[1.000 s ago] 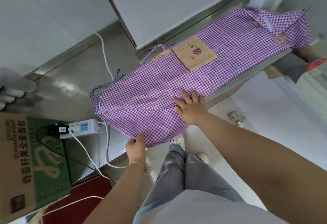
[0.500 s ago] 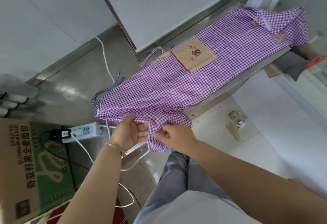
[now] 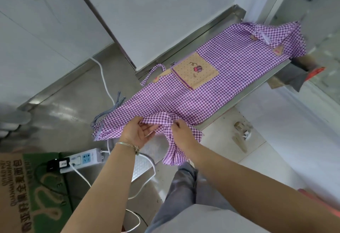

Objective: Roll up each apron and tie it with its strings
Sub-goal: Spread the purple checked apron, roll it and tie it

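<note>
On steel counter, purple gingham apron [image 3: 211,89] lying flat, near hem bunching at the edge.
Power strip [image 3: 83,159] sitting far left; left hand [image 3: 137,133] pinching the hem fold, right hand [image 3: 181,131] gripping bunched fabric beside it.

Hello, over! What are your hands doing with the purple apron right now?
Left hand and right hand both pinch the near hem of the purple checked apron, first fold lifted. Strings untied. Power strip beside the hem, not blocking.
</note>
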A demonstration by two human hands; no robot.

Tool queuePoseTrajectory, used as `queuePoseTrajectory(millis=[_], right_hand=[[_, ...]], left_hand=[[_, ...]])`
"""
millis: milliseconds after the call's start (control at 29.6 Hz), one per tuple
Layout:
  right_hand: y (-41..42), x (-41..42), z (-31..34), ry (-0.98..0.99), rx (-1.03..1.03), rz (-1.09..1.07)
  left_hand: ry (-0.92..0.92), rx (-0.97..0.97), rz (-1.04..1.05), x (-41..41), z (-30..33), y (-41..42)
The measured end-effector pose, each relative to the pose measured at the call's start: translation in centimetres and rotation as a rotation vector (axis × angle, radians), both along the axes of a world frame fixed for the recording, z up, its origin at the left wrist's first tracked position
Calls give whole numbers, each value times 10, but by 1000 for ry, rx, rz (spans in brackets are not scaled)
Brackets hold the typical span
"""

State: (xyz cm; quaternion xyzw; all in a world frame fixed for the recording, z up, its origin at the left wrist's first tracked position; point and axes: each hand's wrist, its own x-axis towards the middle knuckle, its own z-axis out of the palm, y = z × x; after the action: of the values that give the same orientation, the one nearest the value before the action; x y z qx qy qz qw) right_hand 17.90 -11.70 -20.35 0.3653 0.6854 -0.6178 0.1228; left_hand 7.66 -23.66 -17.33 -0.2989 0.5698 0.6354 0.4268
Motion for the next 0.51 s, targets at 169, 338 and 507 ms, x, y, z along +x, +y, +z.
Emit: queuePoseTrajectory(millis=[169,338,507], right_hand=[[58,-37,25,42,174,313],[102,-60,44,-301,820,849],[171,-79,55,-512,1013,567]], left_hand=[[-19,-115,196,-33,-11,17],[-4,-123,235,-60,-19,27],[-23,-108,80,-74,-32,29]])
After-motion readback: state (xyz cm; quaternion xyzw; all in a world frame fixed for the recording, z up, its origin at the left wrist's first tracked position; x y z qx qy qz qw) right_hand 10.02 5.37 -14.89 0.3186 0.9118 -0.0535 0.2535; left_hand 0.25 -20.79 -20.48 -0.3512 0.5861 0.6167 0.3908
